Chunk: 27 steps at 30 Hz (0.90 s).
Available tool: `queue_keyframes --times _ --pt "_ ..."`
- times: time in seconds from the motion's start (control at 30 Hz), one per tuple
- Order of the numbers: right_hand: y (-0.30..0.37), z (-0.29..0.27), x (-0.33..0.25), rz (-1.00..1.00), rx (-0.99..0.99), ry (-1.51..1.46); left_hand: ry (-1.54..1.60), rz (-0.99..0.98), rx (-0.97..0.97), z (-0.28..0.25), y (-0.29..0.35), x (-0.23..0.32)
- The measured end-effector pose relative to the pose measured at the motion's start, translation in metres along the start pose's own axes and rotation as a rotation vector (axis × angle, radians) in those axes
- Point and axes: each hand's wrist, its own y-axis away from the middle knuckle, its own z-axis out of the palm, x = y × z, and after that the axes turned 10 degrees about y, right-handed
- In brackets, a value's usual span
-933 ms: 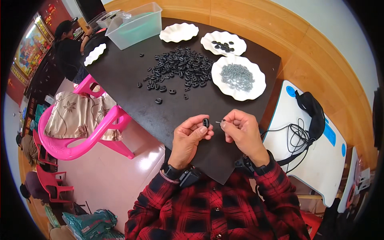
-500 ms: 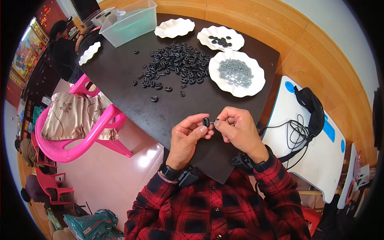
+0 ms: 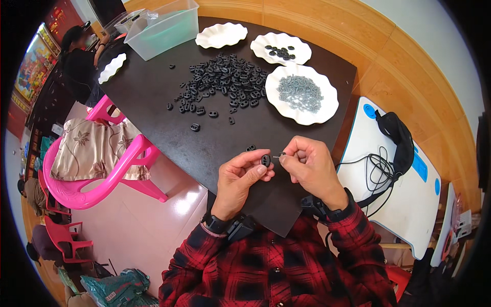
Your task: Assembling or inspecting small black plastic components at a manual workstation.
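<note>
My left hand (image 3: 239, 179) pinches a black oval cord lock body (image 3: 265, 160) between thumb and fingers, its holes facing up. Just to its right, my right hand (image 3: 309, 166) grips a small thin metal spring (image 3: 276, 156), whose tip points at the cord lock body. A gap shows between the two. Something dark sits at the right fingertips, too small to make out. Beyond my left fingers lies another black cord lock piece (image 3: 250, 148) on the dark table (image 3: 204, 153). Farther off is a heap of black cord lock pieces (image 3: 230, 77).
A scalloped white plate (image 3: 327, 107) holds many grey springs; behind it a second plate (image 3: 258, 53) bears small black parts. A third white plate (image 3: 222, 36) and a clear plastic bin (image 3: 163, 43) stand at the back. A pink chair (image 3: 112, 179) is left; a person sits far left.
The spring in my right hand has drawn slightly away from the cord lock body, leaving a gap. The black piece beyond my left fingers now shows.
</note>
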Motion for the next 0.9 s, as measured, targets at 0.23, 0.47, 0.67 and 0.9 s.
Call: queue_keyframes --times 0.23,0.47,0.67,0.9 --pt "0.000 0.001 -0.003 0.051 -0.030 -0.069 0.049 -0.045 0.031 0.001 -0.001 0.001" --pt "-0.001 0.005 -0.004 0.043 -0.036 -0.020 0.048 -0.040 0.018 -0.001 -0.002 0.001" --pt "0.000 0.006 -0.010 0.019 -0.017 0.015 0.045 -0.026 0.024 0.000 -0.001 0.001" --pt "0.000 0.004 -0.012 0.089 -0.128 -0.049 -0.022 0.009 0.033 0.003 0.000 0.000"
